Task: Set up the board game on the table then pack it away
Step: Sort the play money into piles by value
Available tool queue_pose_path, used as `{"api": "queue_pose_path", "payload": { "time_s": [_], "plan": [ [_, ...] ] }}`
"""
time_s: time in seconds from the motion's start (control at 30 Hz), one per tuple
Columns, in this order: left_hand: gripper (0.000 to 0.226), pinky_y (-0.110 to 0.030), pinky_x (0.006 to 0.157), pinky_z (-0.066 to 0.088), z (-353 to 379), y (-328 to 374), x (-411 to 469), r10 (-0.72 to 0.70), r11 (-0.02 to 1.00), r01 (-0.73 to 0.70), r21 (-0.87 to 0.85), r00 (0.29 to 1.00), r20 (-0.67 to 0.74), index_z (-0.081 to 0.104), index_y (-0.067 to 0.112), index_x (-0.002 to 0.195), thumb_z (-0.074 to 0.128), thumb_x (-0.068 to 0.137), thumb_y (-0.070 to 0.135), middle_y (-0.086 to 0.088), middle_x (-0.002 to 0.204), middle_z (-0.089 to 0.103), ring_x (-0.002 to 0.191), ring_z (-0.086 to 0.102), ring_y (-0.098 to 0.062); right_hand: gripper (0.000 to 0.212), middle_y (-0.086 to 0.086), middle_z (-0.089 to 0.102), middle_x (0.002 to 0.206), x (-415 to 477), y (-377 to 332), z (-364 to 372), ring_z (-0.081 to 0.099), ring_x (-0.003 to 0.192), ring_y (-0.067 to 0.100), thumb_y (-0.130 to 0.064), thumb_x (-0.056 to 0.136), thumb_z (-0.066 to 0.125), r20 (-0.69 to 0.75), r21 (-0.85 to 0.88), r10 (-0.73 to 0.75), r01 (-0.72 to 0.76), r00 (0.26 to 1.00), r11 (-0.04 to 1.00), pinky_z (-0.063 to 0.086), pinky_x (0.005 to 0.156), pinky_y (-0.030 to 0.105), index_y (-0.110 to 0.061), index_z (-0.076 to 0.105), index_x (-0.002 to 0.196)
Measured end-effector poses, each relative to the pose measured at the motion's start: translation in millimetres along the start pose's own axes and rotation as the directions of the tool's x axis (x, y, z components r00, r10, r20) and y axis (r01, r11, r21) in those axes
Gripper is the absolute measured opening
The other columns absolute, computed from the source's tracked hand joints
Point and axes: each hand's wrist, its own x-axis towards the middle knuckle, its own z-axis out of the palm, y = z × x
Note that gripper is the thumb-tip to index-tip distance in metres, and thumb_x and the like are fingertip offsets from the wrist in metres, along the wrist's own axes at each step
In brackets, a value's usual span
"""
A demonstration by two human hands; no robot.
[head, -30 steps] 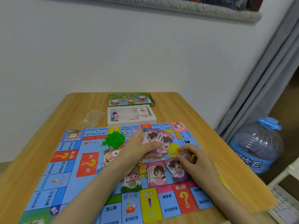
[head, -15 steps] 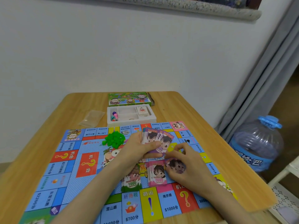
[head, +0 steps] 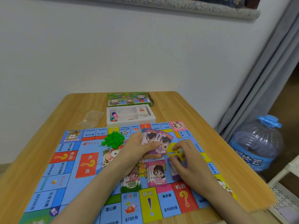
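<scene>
Your left hand (head: 139,148) had a closed grip on fanned bills (head: 155,139) above the board (head: 68,167); right hand (head: 190,160) pinched the purple pile (head: 175,176) lying on the board, beside the 5000 stack (head: 157,174).

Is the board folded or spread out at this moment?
Spread out: the board lies flat on the table, squares showing along its far, left and near edges, green pieces resting on it.

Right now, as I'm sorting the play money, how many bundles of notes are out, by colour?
Purple: 2, the purple fan in the left hand and the purple pile gripped by the right hand
Pink: 1, the pink stack on the board
Green: 1, the green stack beside it
Total: 4
</scene>
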Motion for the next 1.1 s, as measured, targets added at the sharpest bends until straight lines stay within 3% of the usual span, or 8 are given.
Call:
{"api": "queue_pose_path", "payload": {
  "time_s": [0.13, 0.23, 0.3, 0.57, 0.9, 1.03, 1.1],
  "plan": [
    [0.021, -0.020, 0.055, 0.055, 1, 1, -1, -0.001, 0.999, 0.002, 0.038, 1.000, -0.022, 0.063, 0.005, 0.105, 0.066, 0.084, 0.002, -0.008, 0.091, 0.075, 0.075, 0.072, -0.020, 0.018, -0.010, 0.055, 0.092, -3, -4, -8, 0.051, 0.089, 0.007, -0.043, 0.081, 0.045, -0.207, 0.202, 0.043, 0.000, 0.977, 0.979, 0.038, 0.072, 0.010, -0.034, 0.047, 0.097],
    [0.021, -0.020, 0.053, 0.055, 3, 1, -1, 0.001, 0.997, 0.002, 0.077, 1.000, -0.031, 0.066, 0.004, 0.101, 0.069, 0.081, 0.004, -0.009, 0.087, 0.075, 0.071, 0.072, -0.017, 0.032, -0.016, 0.057, 0.109, -5, -10, -10, 0.053, 0.099, 0.000, -0.029, 0.086, 0.048, -0.193, 0.187, -0.134, 0.171, 0.972, 0.967, 0.038, 0.082, 0.006, -0.025, 0.054, 0.118],
    [0.021, -0.020, 0.053, 0.055, 4, 2, -2, 0.005, 0.996, -0.002, 0.089, 0.999, -0.032, 0.066, 0.004, 0.100, 0.071, 0.079, 0.005, -0.008, 0.086, 0.075, 0.070, 0.072, -0.017, 0.035, -0.009, 0.056, 0.118, -6, -10, -9, 0.052, 0.110, 0.000, -0.022, 0.089, 0.049, -0.156, 0.159, -0.222, 0.246, 0.963, 0.956, 0.038, 0.088, 0.007, -0.026, 0.053, 0.123],
    [0.021, -0.020, 0.055, 0.056, 5, 2, -3, 0.004, 0.997, -0.004, 0.071, 1.000, -0.012, 0.063, 0.001, 0.104, 0.065, 0.085, 0.009, -0.009, 0.084, 0.075, 0.068, 0.071, -0.017, 0.032, -0.016, 0.061, 0.117, -7, -3, -8, 0.051, 0.117, -0.007, -0.023, 0.087, 0.047, -0.214, 0.119, -0.190, 0.218, 0.958, 0.969, 0.036, 0.097, 0.007, -0.021, 0.065, 0.114],
    [0.012, -0.022, 0.055, 0.057, 6, 4, -5, -0.001, 0.999, 0.001, 0.045, 1.000, -0.003, 0.063, 0.007, 0.099, 0.062, 0.087, 0.008, -0.007, 0.085, 0.075, 0.070, 0.072, -0.017, 0.025, -0.008, 0.067, 0.104, -6, -4, -10, 0.059, 0.104, -0.003, -0.022, 0.086, 0.052, -0.313, 0.153, -0.183, 0.239, 0.932, 0.959, 0.043, 0.090, 0.010, -0.013, 0.069, 0.102],
    [0.014, -0.021, 0.054, 0.056, 5, 4, -5, -0.016, 1.000, 0.016, 0.007, 1.000, -0.019, 0.061, 0.006, 0.103, 0.061, 0.088, 0.006, -0.007, 0.089, 0.075, 0.073, 0.073, -0.022, 0.013, -0.019, 0.064, 0.089, -5, -5, -14, 0.061, 0.086, -0.001, -0.028, 0.084, 0.058, -0.379, 0.196, -0.115, 0.201, 0.918, 0.960, 0.047, 0.077, 0.013, -0.018, 0.066, 0.088],
    [0.017, -0.021, 0.054, 0.056, 5, 5, -5, -0.016, 1.000, 0.016, -0.014, 1.000, -0.015, 0.060, 0.004, 0.106, 0.060, 0.089, 0.005, -0.009, 0.090, 0.075, 0.074, 0.073, -0.025, 0.009, -0.016, 0.063, 0.085, -4, -5, -14, 0.060, 0.079, 0.001, -0.029, 0.082, 0.060, -0.361, 0.228, -0.072, 0.163, 0.930, 0.960, 0.045, 0.072, 0.011, -0.021, 0.063, 0.083]
  ]
}}
